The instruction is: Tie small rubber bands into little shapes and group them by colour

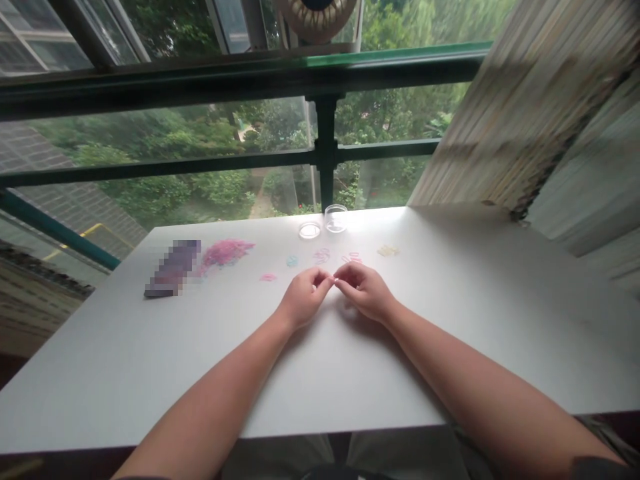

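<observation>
Above the white surface, the left hand and right hand meet at the fingertips, each grip pinched on a small pale piece, too tiny to identify. Pink loops lie just beyond the right hand, with lilac loops beside them. A clear round container and shallow clear dish stand farther back.

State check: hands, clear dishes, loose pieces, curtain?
Left hand: pinched; anything held too small to tell.
Right hand: pinched, close to the left.
Clear round container: upright, looks uncovered.
Shallow clear disc: flat, beside the container.
Pink pile: loosely heaped.
Smaller pink pieces: separate groups.
Teal pieces: loosely grouped.
Yellowish pieces: loosely grouped.
Curtain: pulled rightward.
</observation>
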The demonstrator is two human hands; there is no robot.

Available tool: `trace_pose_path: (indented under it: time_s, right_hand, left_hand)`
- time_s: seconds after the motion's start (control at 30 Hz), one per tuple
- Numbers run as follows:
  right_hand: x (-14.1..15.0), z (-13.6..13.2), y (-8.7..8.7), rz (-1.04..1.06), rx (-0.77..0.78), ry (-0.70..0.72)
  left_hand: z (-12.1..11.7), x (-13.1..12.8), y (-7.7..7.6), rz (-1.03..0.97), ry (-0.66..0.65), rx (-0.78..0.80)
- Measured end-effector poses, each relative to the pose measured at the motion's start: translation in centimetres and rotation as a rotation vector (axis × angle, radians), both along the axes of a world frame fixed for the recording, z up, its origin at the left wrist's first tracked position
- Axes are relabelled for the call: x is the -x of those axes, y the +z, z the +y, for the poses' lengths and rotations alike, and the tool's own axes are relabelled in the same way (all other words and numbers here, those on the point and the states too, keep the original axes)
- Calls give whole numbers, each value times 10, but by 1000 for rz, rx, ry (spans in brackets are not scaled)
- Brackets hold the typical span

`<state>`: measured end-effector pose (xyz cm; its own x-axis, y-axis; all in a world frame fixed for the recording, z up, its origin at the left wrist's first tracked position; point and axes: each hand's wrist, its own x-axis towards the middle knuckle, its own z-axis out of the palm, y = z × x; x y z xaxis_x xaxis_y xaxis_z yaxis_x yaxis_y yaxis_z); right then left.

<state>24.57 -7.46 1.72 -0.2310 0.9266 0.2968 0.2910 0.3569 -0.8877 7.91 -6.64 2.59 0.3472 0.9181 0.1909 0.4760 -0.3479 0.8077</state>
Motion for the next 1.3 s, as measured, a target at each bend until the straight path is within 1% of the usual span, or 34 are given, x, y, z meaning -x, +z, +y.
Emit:
trace_pose_path:
  time_s: [0.2,0.33,0.5,0.7,0.9,1.07,1.17,1.3]
  right_hand:
    - [0,-1,-2,-4,45,50]
    - [0,-2,-1,1,64,46]
    - [0,-2,-1,-47,69,27]
    - [-1,-2,-2,-15,92,39]
    - [0,-4,1,8,112,14]
    - [1,-5,0,16,129,45]
    - [2,-5,-1,14,121,59]
    - [2,-5,1,0,64,66]
  left_hand:
    - [-2,5,-1,37,-49,0]
    - [-2,8,-1,21,-70,0]
    - [-1,10,-2,-28,-89,24]
    - [-2,10,-2,-40,-61,41]
    - [-2,12,-1,-67,-16,66]
    - [-1,13,-1,-65,-1,72]
    - [-1,13,-2,-64,-13,70]
    - [-2,12,-3,-47,-24,42]
